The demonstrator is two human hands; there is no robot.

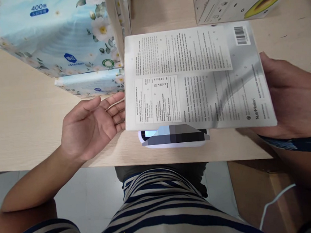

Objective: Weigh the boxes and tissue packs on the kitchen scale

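A flat white and grey NutriMotion box [200,101], printed with small text, a label and a barcode, is raised over the table. My right hand [295,93] grips its right edge; most of the fingers are hidden behind it. Palm up at the box's left edge lies my left hand [93,123], open, with fingers stretched out and their tips at or just behind the edge. I cannot tell whether they bear any weight. Below the box, partly covered by it, a white kitchen scale [174,145] with a lit display rests near the table's front edge; part of it is blurred out.
Blue floral tissue packs [63,34] are stacked at the back left of the wooden table [22,117]. At the back right stands a white box with an avocado picture [221,2]. A cardboard box [248,184] and a white cable [274,198] are below the table's right side.
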